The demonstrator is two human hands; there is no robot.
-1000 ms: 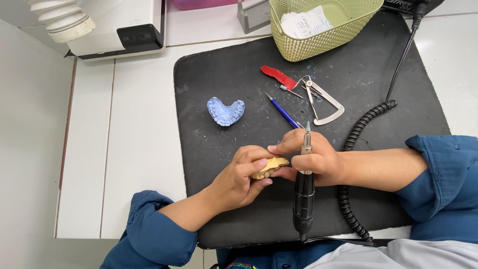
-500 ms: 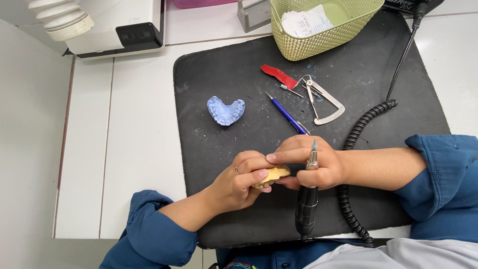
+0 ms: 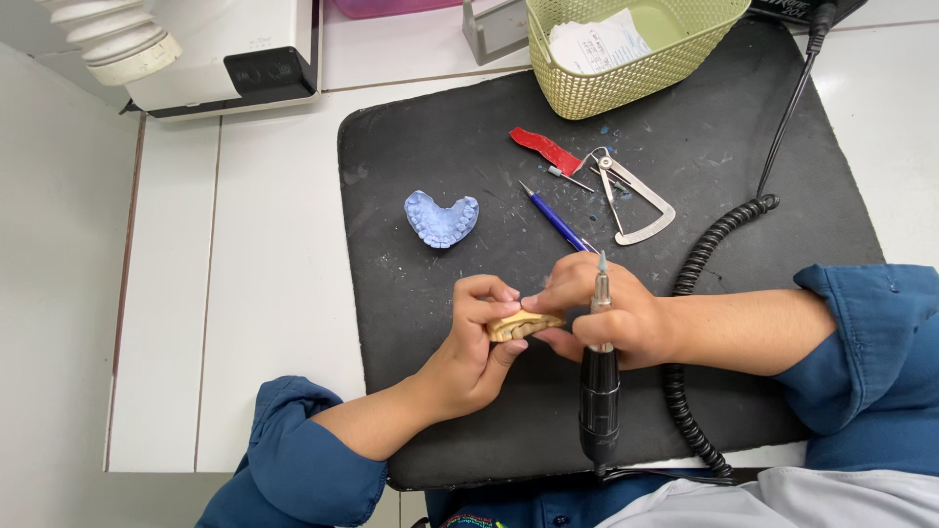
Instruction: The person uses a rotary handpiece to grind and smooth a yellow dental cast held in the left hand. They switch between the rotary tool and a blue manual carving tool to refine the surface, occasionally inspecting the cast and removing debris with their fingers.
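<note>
My left hand (image 3: 474, 347) and my right hand (image 3: 597, 313) meet over the front of a black mat (image 3: 440, 156). Together their fingertips grip a small tan dental cast (image 3: 523, 325). In my right hand there is also a black rotary handpiece (image 3: 599, 401), its thin tip pointing away from me and its body lying across the palm. A black coiled cord (image 3: 699, 264) runs from the handpiece round to the far right. A blue dental cast (image 3: 442, 218) lies on the mat to the left, apart from both hands.
On the mat beyond my hands lie a blue pen (image 3: 553, 217), a metal caliper (image 3: 631, 200) and a red strip (image 3: 545, 150). A green woven basket (image 3: 626, 68) with papers stands at the back. A white machine (image 3: 225, 49) sits at the far left on the white table.
My right hand has turned the handpiece so it stands more upright, tip away from me. Both hands shifted slightly with the tan cast still held between them.
</note>
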